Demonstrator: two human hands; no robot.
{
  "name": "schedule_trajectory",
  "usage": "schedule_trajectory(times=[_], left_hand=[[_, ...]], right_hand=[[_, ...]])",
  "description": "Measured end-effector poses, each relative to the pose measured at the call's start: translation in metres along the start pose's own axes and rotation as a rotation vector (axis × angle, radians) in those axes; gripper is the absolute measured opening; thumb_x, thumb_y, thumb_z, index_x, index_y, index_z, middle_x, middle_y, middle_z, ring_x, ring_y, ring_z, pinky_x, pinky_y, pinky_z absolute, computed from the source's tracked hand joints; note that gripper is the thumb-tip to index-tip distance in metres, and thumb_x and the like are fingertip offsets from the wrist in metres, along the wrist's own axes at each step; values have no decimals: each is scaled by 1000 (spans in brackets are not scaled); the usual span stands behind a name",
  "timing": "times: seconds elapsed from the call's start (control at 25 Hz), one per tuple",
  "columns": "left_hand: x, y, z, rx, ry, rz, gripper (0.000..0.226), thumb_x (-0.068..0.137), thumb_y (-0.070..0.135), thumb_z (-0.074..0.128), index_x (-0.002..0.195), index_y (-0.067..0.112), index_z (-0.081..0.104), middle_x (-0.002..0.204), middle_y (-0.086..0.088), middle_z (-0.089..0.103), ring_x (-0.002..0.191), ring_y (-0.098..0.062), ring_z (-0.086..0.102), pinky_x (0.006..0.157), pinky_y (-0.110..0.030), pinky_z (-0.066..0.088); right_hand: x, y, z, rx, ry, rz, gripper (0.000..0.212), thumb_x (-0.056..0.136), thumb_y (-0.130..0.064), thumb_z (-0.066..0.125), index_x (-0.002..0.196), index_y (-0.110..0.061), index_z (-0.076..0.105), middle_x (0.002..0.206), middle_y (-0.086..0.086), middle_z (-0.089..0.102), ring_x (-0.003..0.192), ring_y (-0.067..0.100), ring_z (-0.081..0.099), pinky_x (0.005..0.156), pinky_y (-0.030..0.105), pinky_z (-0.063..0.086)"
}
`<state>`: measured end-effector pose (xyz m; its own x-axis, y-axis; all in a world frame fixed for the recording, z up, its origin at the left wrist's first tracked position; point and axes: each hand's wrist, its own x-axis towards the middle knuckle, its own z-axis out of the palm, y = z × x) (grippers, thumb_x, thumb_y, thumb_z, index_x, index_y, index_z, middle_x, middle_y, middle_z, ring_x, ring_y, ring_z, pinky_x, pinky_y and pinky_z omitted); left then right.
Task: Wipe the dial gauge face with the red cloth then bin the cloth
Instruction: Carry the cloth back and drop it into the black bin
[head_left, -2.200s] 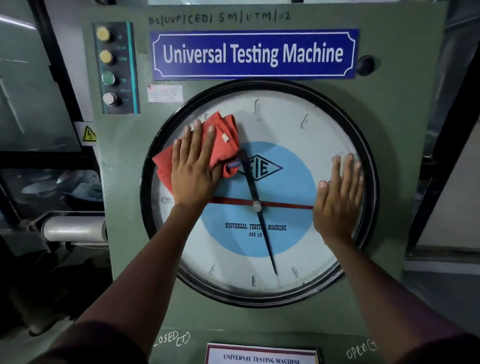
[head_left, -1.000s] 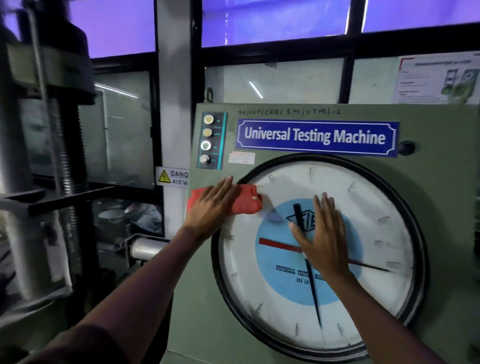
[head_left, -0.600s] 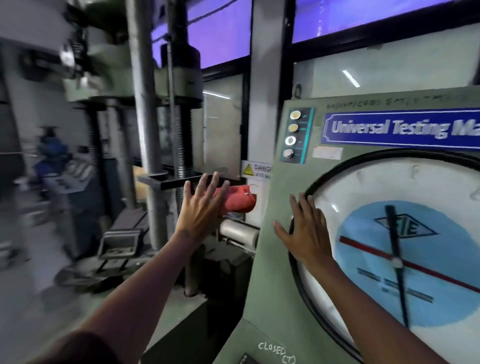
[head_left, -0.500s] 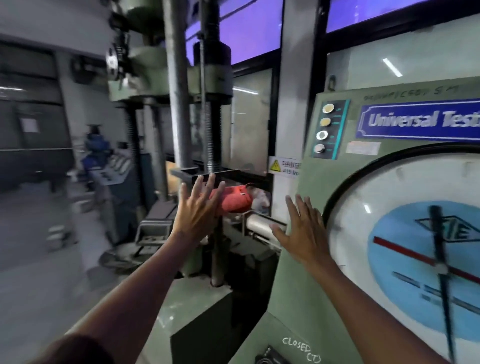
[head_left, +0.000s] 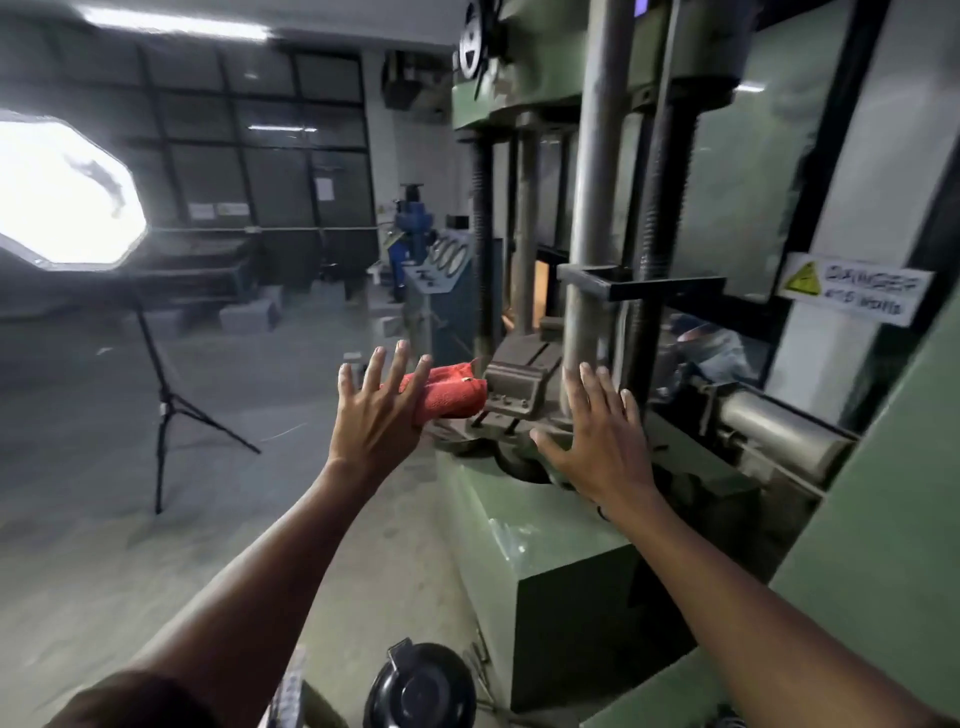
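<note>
Red cloth (head_left: 447, 389) is held, rolled, against the palm of the left hand (head_left: 376, 415), fingers (head_left: 397, 364) spread wide; the right hand (head_left: 597, 441) is held flat and empty.

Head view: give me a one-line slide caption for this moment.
Left hand carries the rolled red cloth past the green machine base, right hand open and empty.

Open floor (head_left: 130, 545) to the left, only a light stand (head_left: 161, 395) there; ahead-right, steel columns (head_left: 592, 218) & green machine base (head_left: 550, 551) block the way
</note>
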<state>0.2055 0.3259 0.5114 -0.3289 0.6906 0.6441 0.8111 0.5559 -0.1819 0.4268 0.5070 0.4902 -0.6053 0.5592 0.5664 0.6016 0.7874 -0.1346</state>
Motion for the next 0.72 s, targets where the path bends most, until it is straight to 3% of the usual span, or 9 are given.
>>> schedule_trajectory(times=[0.32, 0.72], left_hand=[[-31, -120, 79, 109, -99, -144, 62, 92, 28, 64, 152, 17, 52, 161, -18, 46, 144, -43, 49, 110, -74, 36], [-116, -181, 191, 36, -295, -240, 64, 91, 26, 66, 152, 18, 52, 162, -19, 45, 146, -42, 48, 110, -73, 38]], right_hand=[[60, -105, 119, 65, -113, -120, 96, 97, -71, 47, 172, -23, 11, 180, 10, 12, 168, 29, 7, 135, 56, 12], [27, -164, 259, 75, -351, -162, 96, 97, -69, 49, 171, -21, 13, 180, 13, 12, 168, 31, 10, 134, 55, 18]])
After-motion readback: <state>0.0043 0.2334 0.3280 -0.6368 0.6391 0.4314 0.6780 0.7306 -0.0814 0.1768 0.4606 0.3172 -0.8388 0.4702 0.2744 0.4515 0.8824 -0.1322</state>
